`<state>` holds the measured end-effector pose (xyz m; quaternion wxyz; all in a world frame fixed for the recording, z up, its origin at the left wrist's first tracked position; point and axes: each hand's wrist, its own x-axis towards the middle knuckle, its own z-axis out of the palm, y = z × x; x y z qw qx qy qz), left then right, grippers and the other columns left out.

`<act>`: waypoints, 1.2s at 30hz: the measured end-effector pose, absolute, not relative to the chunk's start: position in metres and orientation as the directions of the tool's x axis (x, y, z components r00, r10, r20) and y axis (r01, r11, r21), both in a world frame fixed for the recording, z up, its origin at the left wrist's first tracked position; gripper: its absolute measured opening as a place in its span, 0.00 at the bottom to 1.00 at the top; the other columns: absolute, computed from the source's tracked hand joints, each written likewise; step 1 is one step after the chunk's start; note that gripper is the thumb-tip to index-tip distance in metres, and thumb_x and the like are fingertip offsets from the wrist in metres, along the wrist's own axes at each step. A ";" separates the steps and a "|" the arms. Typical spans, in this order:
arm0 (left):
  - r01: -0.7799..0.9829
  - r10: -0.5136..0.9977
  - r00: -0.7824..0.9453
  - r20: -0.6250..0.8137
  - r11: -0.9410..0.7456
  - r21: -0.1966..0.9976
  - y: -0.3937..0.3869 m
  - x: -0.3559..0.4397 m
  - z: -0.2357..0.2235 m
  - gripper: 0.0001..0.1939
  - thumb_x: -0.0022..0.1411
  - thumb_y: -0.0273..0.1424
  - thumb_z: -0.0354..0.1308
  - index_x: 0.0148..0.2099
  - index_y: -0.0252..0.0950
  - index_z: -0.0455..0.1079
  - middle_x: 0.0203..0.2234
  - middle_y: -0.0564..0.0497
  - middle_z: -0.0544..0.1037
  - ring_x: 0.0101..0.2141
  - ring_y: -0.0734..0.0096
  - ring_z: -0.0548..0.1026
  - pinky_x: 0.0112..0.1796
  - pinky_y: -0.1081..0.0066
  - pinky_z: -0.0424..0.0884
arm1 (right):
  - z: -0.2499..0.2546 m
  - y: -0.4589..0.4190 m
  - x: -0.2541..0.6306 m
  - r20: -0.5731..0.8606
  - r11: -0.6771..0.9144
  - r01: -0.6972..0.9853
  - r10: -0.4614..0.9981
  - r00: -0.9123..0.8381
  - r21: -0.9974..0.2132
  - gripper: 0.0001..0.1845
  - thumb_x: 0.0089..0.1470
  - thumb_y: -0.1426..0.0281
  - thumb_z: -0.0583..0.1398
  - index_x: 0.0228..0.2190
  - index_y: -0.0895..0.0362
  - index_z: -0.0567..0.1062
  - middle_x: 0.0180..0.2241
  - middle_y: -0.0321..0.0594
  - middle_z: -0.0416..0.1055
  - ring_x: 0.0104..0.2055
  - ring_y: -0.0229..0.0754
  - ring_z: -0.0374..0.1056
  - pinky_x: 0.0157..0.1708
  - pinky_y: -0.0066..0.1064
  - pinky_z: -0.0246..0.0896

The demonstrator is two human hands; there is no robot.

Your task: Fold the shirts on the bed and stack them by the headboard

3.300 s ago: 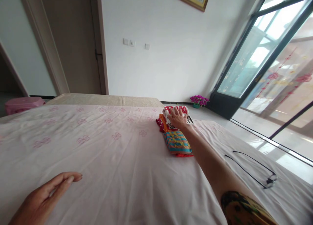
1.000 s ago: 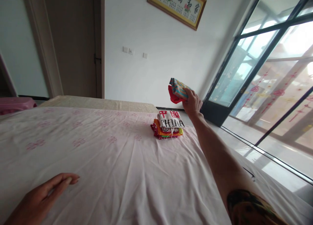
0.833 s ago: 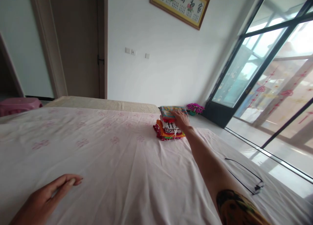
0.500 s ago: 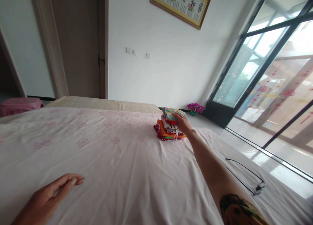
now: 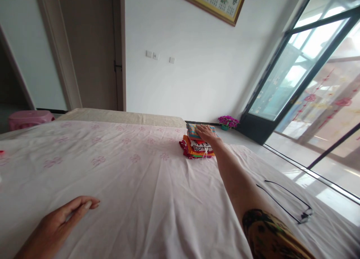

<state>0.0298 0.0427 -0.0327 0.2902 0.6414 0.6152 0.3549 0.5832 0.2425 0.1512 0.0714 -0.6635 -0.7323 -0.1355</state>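
Observation:
A small stack of folded clothes (image 5: pixel 197 149), in orange, red, white and dark red, sits toward the far right of the pink-flowered white sheet (image 5: pixel 118 191). White strings hang from its front. On top lies a folded blue-and-yellow patterned cloth (image 5: pixel 192 130). My right hand (image 5: pixel 207 133) rests flat on that top cloth with its fingers stretched out. Over the sheet at the lower left, my left hand (image 5: pixel 69 216) hovers with thumb and forefinger pressed together. Nothing shows between them.
A pair of black-framed glasses (image 5: pixel 305 216) lies right of my right forearm. Behind the bed's far edge stand a pink plastic stool (image 5: pixel 30 117) and a pot of purple flowers (image 5: pixel 228 122). Glass doors (image 5: pixel 298 75) are at the right; something red peeks in at the left edge.
My right hand has shifted slightly left over the top cloth and now lies flatter on it. The view has tilted a little. My left hand keeps its pose.

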 end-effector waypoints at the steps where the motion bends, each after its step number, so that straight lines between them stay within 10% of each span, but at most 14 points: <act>1: 0.575 0.996 -0.013 0.094 -0.070 0.815 0.042 0.031 -0.030 0.25 0.59 0.54 0.50 0.41 0.44 0.79 0.40 0.52 0.83 0.46 0.62 0.79 0.49 0.74 0.72 | 0.146 0.244 0.583 0.225 0.145 0.975 0.957 -0.182 0.169 0.22 0.60 0.67 0.53 0.55 0.43 0.70 0.67 0.32 0.54 0.69 0.51 0.43 0.65 0.54 0.37; 7: 0.588 0.994 0.020 0.103 -0.096 0.803 0.037 0.039 -0.013 0.25 0.59 0.54 0.49 0.40 0.43 0.79 0.40 0.51 0.83 0.45 0.62 0.79 0.48 0.73 0.73 | 0.152 0.246 0.583 0.132 0.243 0.935 0.950 -0.284 0.260 0.26 0.58 0.73 0.55 0.57 0.45 0.68 0.68 0.34 0.52 0.70 0.48 0.43 0.67 0.46 0.33; 17: 0.555 0.986 0.079 0.147 -0.166 0.815 0.032 0.046 0.000 0.25 0.63 0.51 0.48 0.41 0.40 0.78 0.40 0.49 0.82 0.45 0.62 0.79 0.48 0.71 0.73 | 0.178 0.222 0.567 0.391 -0.084 0.986 0.910 0.136 -0.147 0.30 0.64 0.56 0.46 0.64 0.52 0.59 0.68 0.43 0.51 0.69 0.51 0.46 0.65 0.48 0.45; 21: 0.533 0.981 0.093 0.171 -0.194 0.824 0.030 0.048 0.003 0.22 0.64 0.49 0.49 0.42 0.41 0.78 0.39 0.50 0.83 0.44 0.62 0.80 0.47 0.70 0.74 | 0.161 0.190 0.506 0.538 0.051 0.967 0.838 0.094 -0.249 0.26 0.65 0.64 0.44 0.60 0.52 0.65 0.61 0.41 0.64 0.62 0.45 0.59 0.61 0.37 0.53; 27: 0.608 0.948 0.115 0.296 -0.303 0.734 0.032 0.042 -0.004 0.20 0.64 0.46 0.48 0.43 0.42 0.77 0.41 0.51 0.82 0.45 0.62 0.79 0.46 0.68 0.75 | 0.067 0.104 0.389 0.363 0.237 0.926 0.924 -0.122 -0.294 0.31 0.64 0.61 0.49 0.65 0.59 0.58 0.65 0.45 0.58 0.66 0.45 0.53 0.64 0.37 0.48; 36: 0.854 0.826 0.286 0.486 -0.450 0.261 0.035 -0.012 -0.032 0.22 0.65 0.42 0.50 0.57 0.41 0.70 0.56 0.46 0.73 0.57 0.58 0.70 0.58 0.56 0.65 | 0.023 0.051 0.457 0.011 0.038 0.996 0.999 -0.037 -0.087 0.33 0.67 0.54 0.42 0.67 0.52 0.52 0.70 0.39 0.43 0.72 0.45 0.37 0.68 0.44 0.30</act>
